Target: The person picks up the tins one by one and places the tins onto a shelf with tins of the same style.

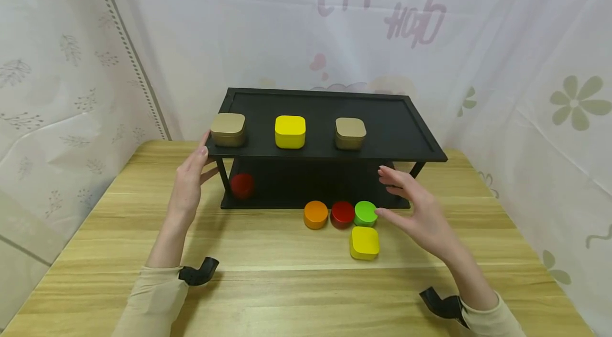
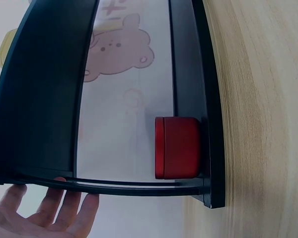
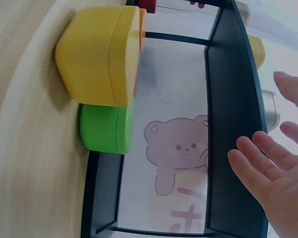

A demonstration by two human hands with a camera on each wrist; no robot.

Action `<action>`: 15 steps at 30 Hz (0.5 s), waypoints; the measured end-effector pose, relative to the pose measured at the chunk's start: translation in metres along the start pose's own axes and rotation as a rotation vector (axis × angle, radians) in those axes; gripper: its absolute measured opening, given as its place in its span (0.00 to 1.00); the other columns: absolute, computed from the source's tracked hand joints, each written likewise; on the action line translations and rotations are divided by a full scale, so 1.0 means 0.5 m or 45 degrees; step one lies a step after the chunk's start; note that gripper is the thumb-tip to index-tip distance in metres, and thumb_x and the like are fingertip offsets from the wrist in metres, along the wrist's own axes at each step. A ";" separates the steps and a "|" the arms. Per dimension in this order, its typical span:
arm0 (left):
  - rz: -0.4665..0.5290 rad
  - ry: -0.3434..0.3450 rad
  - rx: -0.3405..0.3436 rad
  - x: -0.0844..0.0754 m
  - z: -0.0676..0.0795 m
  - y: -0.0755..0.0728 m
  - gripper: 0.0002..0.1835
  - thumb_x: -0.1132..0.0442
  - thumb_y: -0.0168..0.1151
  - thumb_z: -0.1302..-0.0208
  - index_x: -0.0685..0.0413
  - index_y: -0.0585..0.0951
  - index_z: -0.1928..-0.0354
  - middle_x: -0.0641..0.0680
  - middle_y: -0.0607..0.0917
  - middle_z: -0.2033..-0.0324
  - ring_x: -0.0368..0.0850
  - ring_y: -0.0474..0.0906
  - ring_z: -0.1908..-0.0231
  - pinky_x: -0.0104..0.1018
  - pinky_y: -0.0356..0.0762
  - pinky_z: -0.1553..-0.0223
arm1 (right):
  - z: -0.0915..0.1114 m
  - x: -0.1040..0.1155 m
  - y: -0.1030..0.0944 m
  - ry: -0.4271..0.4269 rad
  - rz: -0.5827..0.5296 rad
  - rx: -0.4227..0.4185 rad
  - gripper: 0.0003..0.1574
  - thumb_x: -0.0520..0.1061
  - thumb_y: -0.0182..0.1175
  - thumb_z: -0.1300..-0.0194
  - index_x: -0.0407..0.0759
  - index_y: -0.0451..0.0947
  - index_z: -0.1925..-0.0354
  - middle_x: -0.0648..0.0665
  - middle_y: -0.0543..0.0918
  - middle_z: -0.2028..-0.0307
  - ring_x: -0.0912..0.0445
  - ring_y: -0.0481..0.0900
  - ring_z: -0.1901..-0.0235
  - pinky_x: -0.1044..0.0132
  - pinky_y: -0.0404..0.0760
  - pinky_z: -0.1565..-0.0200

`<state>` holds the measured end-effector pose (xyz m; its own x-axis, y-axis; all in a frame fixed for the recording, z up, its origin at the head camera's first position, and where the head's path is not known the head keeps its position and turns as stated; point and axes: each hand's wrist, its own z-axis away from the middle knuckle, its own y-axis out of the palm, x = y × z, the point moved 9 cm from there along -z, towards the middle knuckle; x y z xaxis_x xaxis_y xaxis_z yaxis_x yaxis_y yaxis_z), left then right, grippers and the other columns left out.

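My left hand (image 1: pixel 186 183) touches the left end of a black two-tier rack (image 1: pixel 306 153), its fingers (image 2: pixel 69 206) fairly straight against the upper tier's side. Beside the rack's right front, my right hand (image 1: pixel 421 215) hovers with fingers spread, holding nothing. Its thumb is close to a round green lidded tin (image 1: pixel 365 213); in the head view I cannot tell whether they touch. In front of the green tin sits a square yellow tin (image 1: pixel 365 243). A round red tin (image 1: pixel 342 214) and a round orange tin (image 1: pixel 315 215) stand left of the green one.
On the upper tier stand a gold square tin (image 1: pixel 228 129), a yellow square tin (image 1: pixel 290 132) and another gold tin (image 1: pixel 350 133). A red tin (image 2: pixel 178 148) sits at the lower tier's left end. A printed curtain (image 1: pixel 239 23) hangs behind the wooden table (image 1: pixel 268 300).
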<state>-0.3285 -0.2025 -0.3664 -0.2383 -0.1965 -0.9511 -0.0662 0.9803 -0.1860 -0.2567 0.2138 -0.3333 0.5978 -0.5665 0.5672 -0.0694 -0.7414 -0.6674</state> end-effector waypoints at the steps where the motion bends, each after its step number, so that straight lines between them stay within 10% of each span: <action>1: -0.001 -0.002 -0.002 0.000 0.001 -0.001 0.28 0.39 0.36 0.18 0.26 0.59 0.21 0.44 0.60 0.20 0.54 0.64 0.25 0.56 0.72 0.28 | 0.001 -0.002 0.004 0.007 0.007 0.013 0.56 0.33 0.77 0.46 0.53 0.65 0.24 0.44 0.75 0.30 0.56 0.77 0.36 0.80 0.76 0.37; 15: 0.037 0.000 -0.005 0.005 0.000 -0.004 0.28 0.39 0.38 0.18 0.28 0.60 0.21 0.45 0.62 0.20 0.44 0.69 0.29 0.31 0.78 0.36 | 0.026 -0.033 0.055 0.067 0.000 0.184 0.53 0.39 0.77 0.42 0.53 0.64 0.24 0.48 0.75 0.31 0.52 0.77 0.36 0.82 0.75 0.39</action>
<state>-0.3289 -0.2048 -0.3684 -0.2400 -0.1683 -0.9561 -0.0628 0.9855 -0.1577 -0.2580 0.2075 -0.3673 0.5551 -0.5871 0.5892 0.0487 -0.6842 -0.7277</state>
